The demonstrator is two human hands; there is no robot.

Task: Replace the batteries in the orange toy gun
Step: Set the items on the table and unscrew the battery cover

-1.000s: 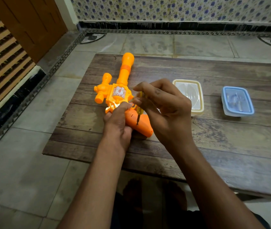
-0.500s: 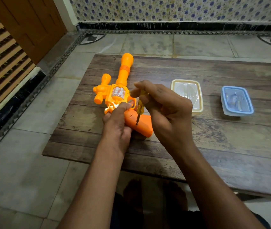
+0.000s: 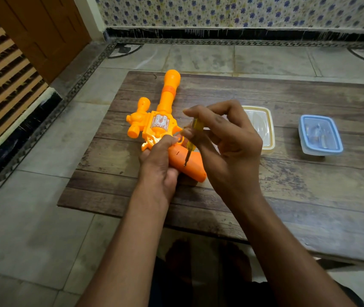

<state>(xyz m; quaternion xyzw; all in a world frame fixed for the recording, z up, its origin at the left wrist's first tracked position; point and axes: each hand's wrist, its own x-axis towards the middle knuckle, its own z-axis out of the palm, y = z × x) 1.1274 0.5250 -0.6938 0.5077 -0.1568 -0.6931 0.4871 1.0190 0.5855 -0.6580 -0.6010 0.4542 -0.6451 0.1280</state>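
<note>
Screwdriver (image 3: pixel 193 135) steeper; gun (image 3: pixel 156 127) between hands.

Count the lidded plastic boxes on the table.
2: a cream-rimmed clear plastic box just behind the right hand, and a blue-rimmed one farther right on the wooden table. None seems hidden.

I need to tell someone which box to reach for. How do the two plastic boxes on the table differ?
The cream-rimmed box has a clear lid and lies just behind the right hand; the blue-lidded box lies farther right, apart from both hands. The right hand partly hides the cream one; the blue one is in full view. Both are lidded, rounded rectangles on the wooden table.
</note>
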